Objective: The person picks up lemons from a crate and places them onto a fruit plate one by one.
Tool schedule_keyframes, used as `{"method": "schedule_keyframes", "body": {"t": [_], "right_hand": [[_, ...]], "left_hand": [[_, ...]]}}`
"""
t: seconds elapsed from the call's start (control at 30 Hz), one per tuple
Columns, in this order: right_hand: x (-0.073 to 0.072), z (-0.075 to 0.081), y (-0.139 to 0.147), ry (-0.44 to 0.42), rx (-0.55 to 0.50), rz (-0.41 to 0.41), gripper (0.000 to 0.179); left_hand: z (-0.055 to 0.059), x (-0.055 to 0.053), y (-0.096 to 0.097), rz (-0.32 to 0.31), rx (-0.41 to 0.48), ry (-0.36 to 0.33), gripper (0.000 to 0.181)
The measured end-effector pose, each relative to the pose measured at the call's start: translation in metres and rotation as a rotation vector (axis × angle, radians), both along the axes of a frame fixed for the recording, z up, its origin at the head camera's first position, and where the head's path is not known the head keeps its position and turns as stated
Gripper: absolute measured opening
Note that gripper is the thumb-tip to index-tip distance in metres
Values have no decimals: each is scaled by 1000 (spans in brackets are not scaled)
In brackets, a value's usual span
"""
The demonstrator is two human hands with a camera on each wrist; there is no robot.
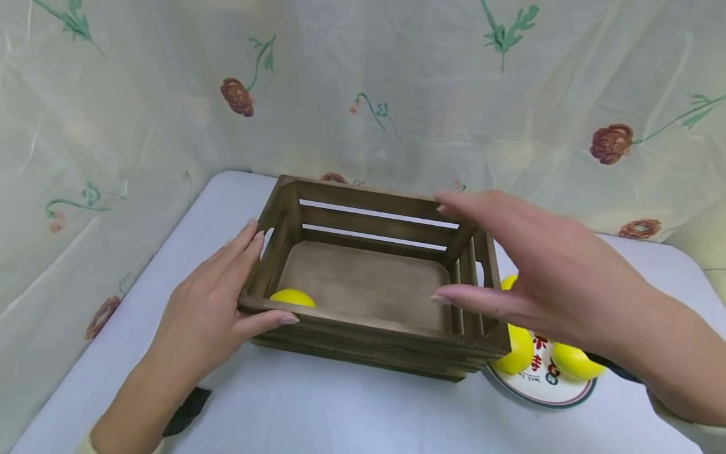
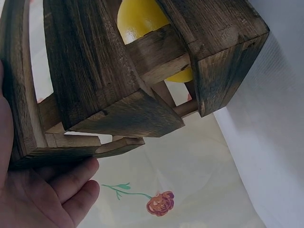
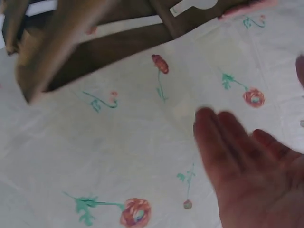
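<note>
A dark brown slatted wooden crate (image 1: 368, 325) stands on the white table in the head view. My left hand (image 1: 207, 302) holds its front left corner, thumb over the front rim and fingers along the left end. In the left wrist view, those fingertips (image 2: 81, 202) lie against the crate's wood. One lemon (image 1: 292, 297) is inside the crate at the front left, partly hidden by the front wall. My right hand (image 1: 544, 271) hovers over the right end, thumb and fingers spread apart, holding nothing. The right wrist view shows this hand (image 3: 256, 171) apart from the crate.
Right of the crate, a white plate (image 1: 544, 394) with red characters and a dark rim carries several lemons (image 1: 573, 360), partly covered by the right hand and crate. A flower-patterned curtain (image 1: 397, 75) hangs behind and left of the white table (image 1: 317, 410).
</note>
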State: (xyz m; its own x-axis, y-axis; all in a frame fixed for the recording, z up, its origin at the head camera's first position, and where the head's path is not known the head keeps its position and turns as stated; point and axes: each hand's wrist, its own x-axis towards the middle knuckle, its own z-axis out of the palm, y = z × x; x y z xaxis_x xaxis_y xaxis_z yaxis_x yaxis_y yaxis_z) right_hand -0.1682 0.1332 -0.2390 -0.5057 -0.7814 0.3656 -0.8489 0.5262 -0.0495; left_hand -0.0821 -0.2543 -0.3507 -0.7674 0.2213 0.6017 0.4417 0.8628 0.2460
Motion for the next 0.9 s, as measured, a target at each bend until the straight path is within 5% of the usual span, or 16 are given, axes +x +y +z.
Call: {"method": "schedule_keyframes", "body": {"t": [0.13,0.23,0.53,0.9], "right_hand": [[1,32,-44,-94,115,130,103],[-6,34,-69,-120,188,182,103],[-29,13,-131,-217,490,215,96],[-32,-25,-191,-184,722,291,81]], "left_hand": [[-1,1,0,8,2,-24,109],[0,2,0,12,1,-38,110],[3,2,-1,26,-5,-69,112],[-2,1,-3,3,5,-17,108]]}}
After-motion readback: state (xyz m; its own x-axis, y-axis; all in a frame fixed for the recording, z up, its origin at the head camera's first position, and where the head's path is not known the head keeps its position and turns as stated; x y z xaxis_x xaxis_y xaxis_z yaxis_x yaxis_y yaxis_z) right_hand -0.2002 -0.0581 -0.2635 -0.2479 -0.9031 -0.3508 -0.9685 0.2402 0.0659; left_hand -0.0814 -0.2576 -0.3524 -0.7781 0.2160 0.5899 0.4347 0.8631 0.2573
